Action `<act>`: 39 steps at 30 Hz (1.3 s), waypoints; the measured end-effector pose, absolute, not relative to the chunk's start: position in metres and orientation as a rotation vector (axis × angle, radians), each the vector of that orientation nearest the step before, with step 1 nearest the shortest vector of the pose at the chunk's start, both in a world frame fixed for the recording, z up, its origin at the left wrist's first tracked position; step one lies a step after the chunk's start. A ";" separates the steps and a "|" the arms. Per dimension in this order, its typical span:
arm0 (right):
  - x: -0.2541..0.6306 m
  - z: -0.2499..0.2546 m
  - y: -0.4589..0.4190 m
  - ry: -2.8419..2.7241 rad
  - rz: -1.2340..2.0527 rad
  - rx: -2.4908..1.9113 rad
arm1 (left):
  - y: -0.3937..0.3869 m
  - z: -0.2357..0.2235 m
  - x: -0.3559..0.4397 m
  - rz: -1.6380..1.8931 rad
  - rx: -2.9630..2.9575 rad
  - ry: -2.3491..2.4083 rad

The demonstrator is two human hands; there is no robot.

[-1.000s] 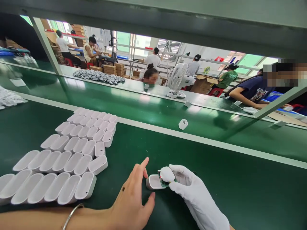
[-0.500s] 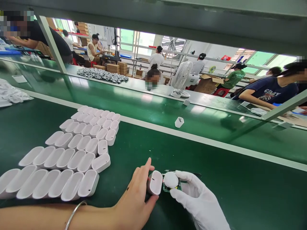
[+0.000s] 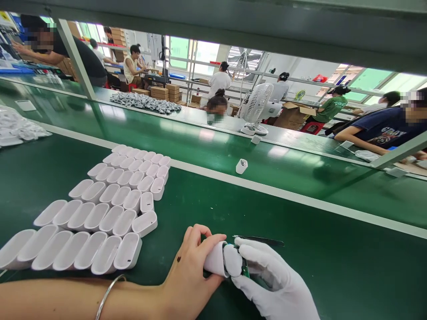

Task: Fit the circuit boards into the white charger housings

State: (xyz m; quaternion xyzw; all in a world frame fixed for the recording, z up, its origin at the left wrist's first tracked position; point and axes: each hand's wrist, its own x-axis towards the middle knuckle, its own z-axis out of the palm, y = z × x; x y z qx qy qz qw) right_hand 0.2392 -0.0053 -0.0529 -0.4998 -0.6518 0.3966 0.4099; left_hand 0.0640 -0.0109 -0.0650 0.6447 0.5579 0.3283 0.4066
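Observation:
My bare left hand (image 3: 190, 273) is closed around a white plastic shell (image 3: 215, 262), thumb below and fingers curled over its top. My white-gloved right hand (image 3: 270, 282) pinches a white cap with a green circuit board (image 3: 245, 266) and holds it against the shell's open end. Both hands rest low on the green mat near the front edge. Black tweezers (image 3: 260, 241) lie on the mat just beyond the right hand.
Rows of several empty white shells (image 3: 100, 213) lie to the left. A single white piece (image 3: 241, 166) stands on the conveyor belt (image 3: 283, 169) beyond a white strip. Co-workers sit at benches past a white fan (image 3: 258, 109).
My left hand went from open with a pointing finger to gripping the shell, then curled over it. The right hand brought the board and cap up to the shell's opening.

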 end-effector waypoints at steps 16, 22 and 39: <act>0.246 -0.057 -0.008 -1.887 0.543 -1.061 | -0.012 -0.066 0.065 0.888 1.537 1.331; 0.245 -0.054 -0.011 -2.011 0.394 -0.984 | -0.013 -0.066 0.064 0.901 1.581 1.338; 0.253 -0.071 -0.014 -1.909 0.548 -1.152 | -0.011 -0.067 0.062 0.919 1.626 1.334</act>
